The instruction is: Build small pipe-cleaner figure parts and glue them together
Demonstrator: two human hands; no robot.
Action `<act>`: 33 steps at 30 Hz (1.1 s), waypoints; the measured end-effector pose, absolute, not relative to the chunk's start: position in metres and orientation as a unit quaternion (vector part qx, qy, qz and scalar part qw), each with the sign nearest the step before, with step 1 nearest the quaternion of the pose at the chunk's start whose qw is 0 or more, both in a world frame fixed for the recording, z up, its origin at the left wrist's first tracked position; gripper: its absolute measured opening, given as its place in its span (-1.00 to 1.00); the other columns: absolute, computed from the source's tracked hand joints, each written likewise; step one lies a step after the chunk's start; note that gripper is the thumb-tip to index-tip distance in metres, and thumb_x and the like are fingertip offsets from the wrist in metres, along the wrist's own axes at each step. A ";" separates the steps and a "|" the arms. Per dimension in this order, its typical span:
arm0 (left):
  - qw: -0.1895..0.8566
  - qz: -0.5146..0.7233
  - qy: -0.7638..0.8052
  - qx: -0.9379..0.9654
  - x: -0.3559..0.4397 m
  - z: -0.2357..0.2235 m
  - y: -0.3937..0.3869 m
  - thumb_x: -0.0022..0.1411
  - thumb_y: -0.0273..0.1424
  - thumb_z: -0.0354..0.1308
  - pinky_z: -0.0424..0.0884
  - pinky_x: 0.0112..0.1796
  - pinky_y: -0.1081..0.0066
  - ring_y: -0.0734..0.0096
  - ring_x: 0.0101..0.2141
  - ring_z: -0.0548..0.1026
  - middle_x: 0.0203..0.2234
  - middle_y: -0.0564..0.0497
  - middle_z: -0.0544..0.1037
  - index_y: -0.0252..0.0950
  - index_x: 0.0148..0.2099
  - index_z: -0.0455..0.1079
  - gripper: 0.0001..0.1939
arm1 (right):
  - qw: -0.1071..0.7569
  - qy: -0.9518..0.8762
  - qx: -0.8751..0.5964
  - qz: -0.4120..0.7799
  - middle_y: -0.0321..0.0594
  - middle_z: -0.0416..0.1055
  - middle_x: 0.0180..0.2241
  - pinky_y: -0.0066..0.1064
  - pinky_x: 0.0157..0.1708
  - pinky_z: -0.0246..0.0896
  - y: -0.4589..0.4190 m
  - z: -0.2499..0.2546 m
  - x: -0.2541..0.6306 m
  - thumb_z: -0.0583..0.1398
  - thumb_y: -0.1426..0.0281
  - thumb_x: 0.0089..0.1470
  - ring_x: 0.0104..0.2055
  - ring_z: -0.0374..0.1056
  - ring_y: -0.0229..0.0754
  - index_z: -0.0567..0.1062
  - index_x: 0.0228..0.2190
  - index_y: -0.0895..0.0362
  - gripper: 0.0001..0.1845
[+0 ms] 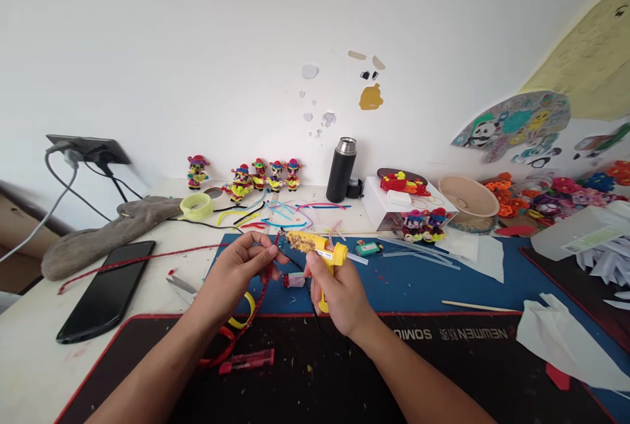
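Observation:
My right hand (pixel 342 293) is wrapped round a yellow hot glue gun (pixel 308 243), its nozzle pointing left. Close to that nozzle, the fingers of my left hand (pixel 246 263) pinch a red pipe cleaner (pixel 263 293). One length of red fuzzy stem stretches left across a black phone (pixel 111 293); another hangs down toward the mat. Under my left forearm lie scissors (pixel 184 287) with red and yellow handles, partly hidden. A small piece with a red end and pale body (pixel 294 280) rests on the blue mat between my hands.
Several pipe-cleaner figures (pixel 241 181) line the wall. A black thermos (pixel 342 171), a white box (pixel 374 204) and a pink bowl (pixel 467 197) stand behind. Glue sticks (pixel 423 250), a wooden stick (pixel 480 306) and white paper (pixel 566 339) lie to the right. Driftwood (pixel 118 224) is at left.

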State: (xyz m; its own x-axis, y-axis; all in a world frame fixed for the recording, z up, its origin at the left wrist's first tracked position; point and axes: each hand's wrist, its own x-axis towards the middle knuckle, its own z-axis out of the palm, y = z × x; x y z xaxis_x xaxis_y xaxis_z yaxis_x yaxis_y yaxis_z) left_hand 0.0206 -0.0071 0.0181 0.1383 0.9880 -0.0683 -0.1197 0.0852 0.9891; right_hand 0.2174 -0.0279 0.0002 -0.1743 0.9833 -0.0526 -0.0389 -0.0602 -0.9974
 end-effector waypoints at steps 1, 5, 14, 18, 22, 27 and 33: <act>0.581 0.476 0.452 0.481 0.021 0.018 -0.007 0.16 -0.07 0.47 0.35 -0.44 0.39 0.34 -0.50 0.55 -0.40 -0.01 0.72 -0.21 -0.19 0.35 -0.56 | 0.451 -0.516 -0.458 0.566 -0.43 0.20 -0.79 -0.47 -0.70 0.06 -0.028 0.000 0.218 0.17 -0.27 0.19 -0.76 0.16 -0.29 0.43 -0.46 0.10 -0.32; 0.578 0.476 0.456 0.482 0.021 0.019 -0.008 0.15 -0.06 0.47 0.34 -0.45 0.38 0.32 -0.51 0.56 -0.41 -0.02 0.71 -0.20 -0.20 0.35 -0.55 | 0.451 -0.516 -0.462 0.562 -0.42 0.22 -0.79 -0.46 -0.70 0.07 -0.028 0.000 0.218 0.17 -0.28 0.19 -0.76 0.17 -0.29 0.43 -0.46 0.10 -0.32; 0.578 0.475 0.455 0.482 0.019 0.017 -0.006 0.15 -0.05 0.48 0.34 -0.44 0.39 0.35 -0.51 0.56 -0.40 -0.01 0.72 -0.21 -0.20 0.36 -0.55 | 0.452 -0.515 -0.464 0.562 -0.43 0.21 -0.80 -0.46 -0.70 0.07 -0.029 0.000 0.217 0.17 -0.27 0.19 -0.76 0.16 -0.29 0.40 -0.47 0.08 -0.34; 0.579 0.473 0.456 0.483 0.020 0.017 -0.006 0.17 -0.05 0.47 0.35 -0.43 0.39 0.36 -0.51 0.56 -0.40 -0.01 0.72 -0.21 -0.20 0.36 -0.55 | 0.451 -0.514 -0.467 0.560 -0.43 0.21 -0.80 -0.46 -0.70 0.07 -0.029 0.000 0.217 0.17 -0.28 0.18 -0.77 0.16 -0.29 0.40 -0.47 0.08 -0.34; 0.581 0.472 0.454 0.484 0.020 0.018 -0.007 0.17 -0.06 0.47 0.35 -0.44 0.39 0.35 -0.51 0.56 -0.40 -0.02 0.72 -0.21 -0.20 0.35 -0.55 | 0.447 -0.519 -0.472 0.555 -0.41 0.22 -0.80 -0.46 -0.69 0.07 -0.029 -0.001 0.218 0.16 -0.28 0.20 -0.76 0.17 -0.28 0.41 -0.48 0.09 -0.32; 0.582 0.470 0.453 0.485 0.019 0.018 -0.007 0.17 -0.06 0.47 0.35 -0.44 0.40 0.36 -0.50 0.56 -0.39 -0.03 0.73 -0.21 -0.20 0.34 -0.55 | 0.445 -0.520 -0.473 0.555 -0.40 0.21 -0.80 -0.45 -0.69 0.08 -0.029 -0.001 0.218 0.15 -0.29 0.19 -0.76 0.16 -0.29 0.41 -0.50 0.09 -0.30; 0.582 0.471 0.455 0.483 0.019 0.018 -0.007 0.18 -0.05 0.47 0.36 -0.43 0.41 0.38 -0.50 0.56 -0.39 -0.01 0.73 -0.22 -0.20 0.35 -0.55 | 0.439 -0.524 -0.474 0.555 -0.42 0.21 -0.80 -0.48 -0.70 0.06 -0.030 -0.001 0.218 0.15 -0.27 0.21 -0.76 0.17 -0.30 0.41 -0.49 0.09 -0.32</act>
State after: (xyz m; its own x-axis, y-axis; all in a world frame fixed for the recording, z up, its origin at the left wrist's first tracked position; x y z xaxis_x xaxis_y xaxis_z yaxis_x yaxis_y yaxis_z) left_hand 0.0192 -0.0075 0.0183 0.1431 0.9868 -0.0753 -0.1082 0.0912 0.9899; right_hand 0.2184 -0.0298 -0.0010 -0.1641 0.9842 -0.0662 0.0091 -0.0656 -0.9978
